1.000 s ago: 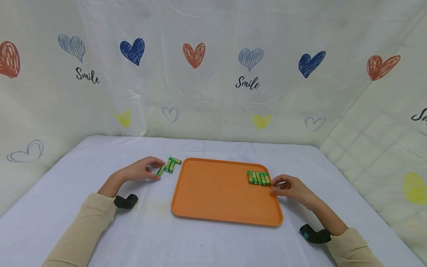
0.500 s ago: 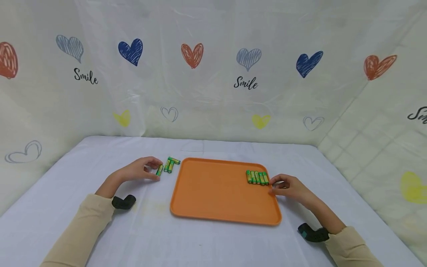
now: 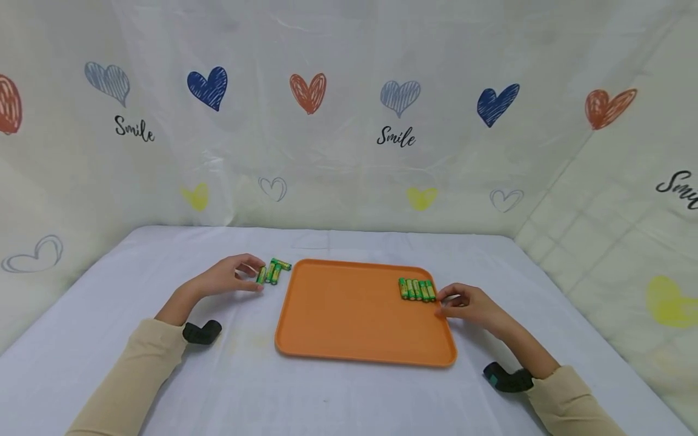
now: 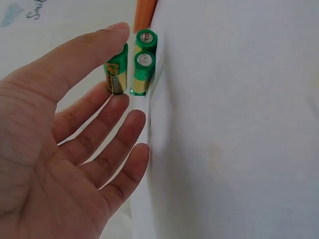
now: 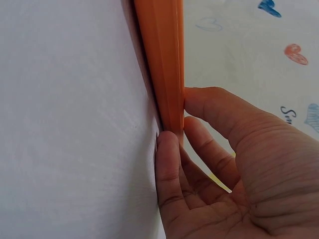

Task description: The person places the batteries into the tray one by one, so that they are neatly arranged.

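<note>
Thumb and fingertips of my left hand (image 3: 229, 276) pinch a green and yellow battery (image 4: 116, 72) by its two ends, at the left of the orange tray (image 3: 354, 327). Right beside it lie several loose batteries (image 3: 274, 272) of the same kind; in the left wrist view two of them show end-on. My right hand (image 3: 471, 304) rests at the tray's right rim, its thumb (image 5: 202, 99) on the rim and a finger (image 5: 168, 154) low by the outer wall. Just inside that rim, close to the fingertips, lies a neat row of batteries (image 3: 417, 289).
A white cloth covers the table (image 3: 218, 381). Behind it hangs a pale backdrop (image 3: 349, 163) printed with hearts and the word "Smile". Dark wrist devices sit on the left wrist (image 3: 202, 332) and right wrist (image 3: 508, 378).
The battery in my left hand has turned straighter and come a little nearer the loose ones. My right hand stays at the tray's rim. The head view has shifted slightly.
</note>
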The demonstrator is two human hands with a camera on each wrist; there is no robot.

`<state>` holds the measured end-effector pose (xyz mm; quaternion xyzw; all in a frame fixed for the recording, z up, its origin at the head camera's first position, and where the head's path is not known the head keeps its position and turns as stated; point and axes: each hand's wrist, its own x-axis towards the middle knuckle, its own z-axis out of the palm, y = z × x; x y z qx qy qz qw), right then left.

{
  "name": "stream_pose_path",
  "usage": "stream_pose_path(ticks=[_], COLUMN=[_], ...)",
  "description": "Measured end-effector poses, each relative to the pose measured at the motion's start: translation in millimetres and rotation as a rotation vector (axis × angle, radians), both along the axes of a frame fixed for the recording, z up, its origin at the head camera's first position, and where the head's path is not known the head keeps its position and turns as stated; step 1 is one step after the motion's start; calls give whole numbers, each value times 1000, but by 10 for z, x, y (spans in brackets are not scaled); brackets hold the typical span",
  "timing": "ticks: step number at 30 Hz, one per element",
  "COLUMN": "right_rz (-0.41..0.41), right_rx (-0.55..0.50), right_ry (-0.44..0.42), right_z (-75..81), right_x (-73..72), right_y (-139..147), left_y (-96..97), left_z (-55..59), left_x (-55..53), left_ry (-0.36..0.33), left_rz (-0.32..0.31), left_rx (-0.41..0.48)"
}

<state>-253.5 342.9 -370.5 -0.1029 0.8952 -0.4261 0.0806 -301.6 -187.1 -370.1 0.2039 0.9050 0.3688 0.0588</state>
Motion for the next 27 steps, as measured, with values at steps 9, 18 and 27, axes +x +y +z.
stream_pose_path(ticks=[9, 18, 27], right_rz=[8, 7, 11], right_rx=[-1, -4, -15], right_ry=[7, 4, 0], right_z=[30, 25, 28], right_x=[43, 25, 44], right_y=[-16, -1, -15], left_y=[142, 248, 375], left_z=[91, 150, 154], left_x=[-15, -31, -52], left_ry=[18, 34, 31], left_rz=[-23, -33, -73], left_rx=[-1, 1, 24])
